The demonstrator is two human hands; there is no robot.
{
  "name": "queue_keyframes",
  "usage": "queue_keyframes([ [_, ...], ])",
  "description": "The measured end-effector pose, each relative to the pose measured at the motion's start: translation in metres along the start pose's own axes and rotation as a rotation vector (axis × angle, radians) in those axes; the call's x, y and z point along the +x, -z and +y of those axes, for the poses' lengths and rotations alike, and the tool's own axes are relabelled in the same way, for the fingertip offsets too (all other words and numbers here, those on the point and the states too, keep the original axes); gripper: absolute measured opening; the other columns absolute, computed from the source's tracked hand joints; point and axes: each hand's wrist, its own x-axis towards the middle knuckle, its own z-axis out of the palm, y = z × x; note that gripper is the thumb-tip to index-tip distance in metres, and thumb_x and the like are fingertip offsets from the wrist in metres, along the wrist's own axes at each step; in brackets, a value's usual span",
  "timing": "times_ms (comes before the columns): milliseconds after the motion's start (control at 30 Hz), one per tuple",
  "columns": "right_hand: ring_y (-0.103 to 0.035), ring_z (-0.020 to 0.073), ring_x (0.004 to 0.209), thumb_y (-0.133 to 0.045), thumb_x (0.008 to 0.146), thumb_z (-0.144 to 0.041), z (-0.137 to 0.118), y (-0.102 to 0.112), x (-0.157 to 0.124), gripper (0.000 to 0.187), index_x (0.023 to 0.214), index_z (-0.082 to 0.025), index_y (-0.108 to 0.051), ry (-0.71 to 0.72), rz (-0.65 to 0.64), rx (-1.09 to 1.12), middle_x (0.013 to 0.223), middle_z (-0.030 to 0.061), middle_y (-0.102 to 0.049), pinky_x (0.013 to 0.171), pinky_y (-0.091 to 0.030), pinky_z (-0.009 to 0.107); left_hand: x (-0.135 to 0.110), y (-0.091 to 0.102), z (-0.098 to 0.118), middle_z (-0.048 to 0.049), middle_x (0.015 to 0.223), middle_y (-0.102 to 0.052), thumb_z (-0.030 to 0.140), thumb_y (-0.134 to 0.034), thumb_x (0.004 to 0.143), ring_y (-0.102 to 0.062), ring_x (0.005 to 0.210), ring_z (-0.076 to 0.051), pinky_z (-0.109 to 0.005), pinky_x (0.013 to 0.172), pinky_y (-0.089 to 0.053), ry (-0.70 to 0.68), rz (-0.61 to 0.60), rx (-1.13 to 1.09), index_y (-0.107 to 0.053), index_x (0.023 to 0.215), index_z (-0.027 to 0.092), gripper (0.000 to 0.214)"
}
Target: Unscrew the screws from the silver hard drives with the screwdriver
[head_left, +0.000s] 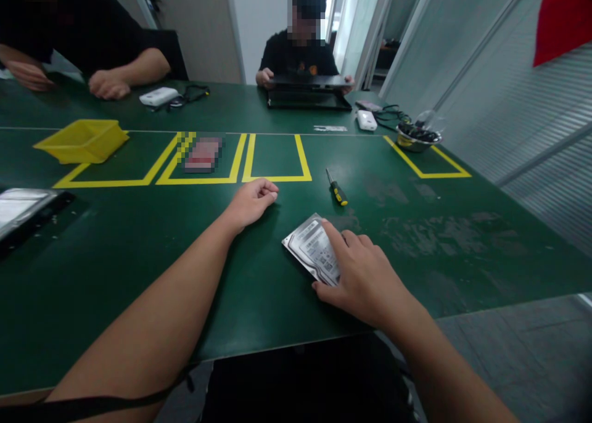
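My right hand (363,269) grips a small hard drive (311,247) by its sides, thumb at the near edge and fingers over the far one. Its labelled face points up, and the drive is low over the table near the front edge; whether it touches the surface I cannot tell. My left hand (253,202) rests on the table to the left of the drive, fingers curled in, with nothing seen in them. Beyond the drive lies a screwdriver (337,188) with a yellow and black handle.
Yellow tape frames (277,179) mark the green table (152,287). On it are a yellow bin (86,140), a blurred reddish item (203,154), a metal bowl (419,140) of dark items and a silver-black device (23,213). Two people sit opposite, one holding a black panel (309,82).
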Motion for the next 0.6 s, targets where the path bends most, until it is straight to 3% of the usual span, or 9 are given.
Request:
queue_keyframes([
  [233,-0.051,0.0355,0.118,-0.066,0.076,-0.047,0.047,0.0,-0.028,0.098,0.158,-0.02,-0.021,-0.014,-0.008,0.058,0.135,0.0162,-0.054,0.097,-0.044,0.052,0.0,0.0,-0.001,-0.0037,0.085,-0.065,0.03,-0.062,0.084,-0.057,0.074,-0.016,-0.028,0.069,-0.044,-0.006,-0.005,0.084,-0.066,0.098,0.016,0.02],
  [600,-0.056,0.0356,0.122,-0.067,0.079,-0.052,0.13,0.0,-0.052,0.097,0.156,-0.016,-0.022,-0.071,0.109,0.015,0.146,0.0187,-0.05,0.099,-0.048,0.049,-0.005,0.001,0.014,-0.0047,0.089,-0.067,0.031,-0.06,0.085,-0.057,0.076,-0.017,-0.029,0.071,-0.044,0.017,-0.031,0.176,-0.067,0.098,0.016,0.02],
])
